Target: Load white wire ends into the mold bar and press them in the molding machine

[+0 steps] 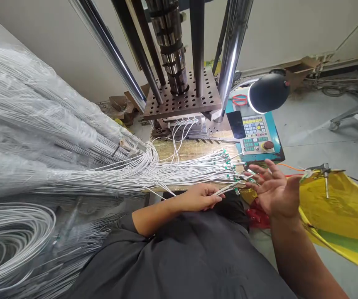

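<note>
My left hand is closed around a few white cables, whose ends point to the right. Close by on the right, my right hand is open, palm up with the fingers spread, near the cable tips. Whether its fingers touch a tip I cannot tell. Behind both hands, a thick spread of white cables lies across the wrapped bench top, with green-marked ends at the right. Farther back, several cable ends sit in a metal fixture block under the press plate.
Right of the press stand a control panel, a dark phone, red-handled scissors and a black lamp. Plastic-wrapped cable bundles fill the left, with a cable coil below. A yellow sack hangs at right.
</note>
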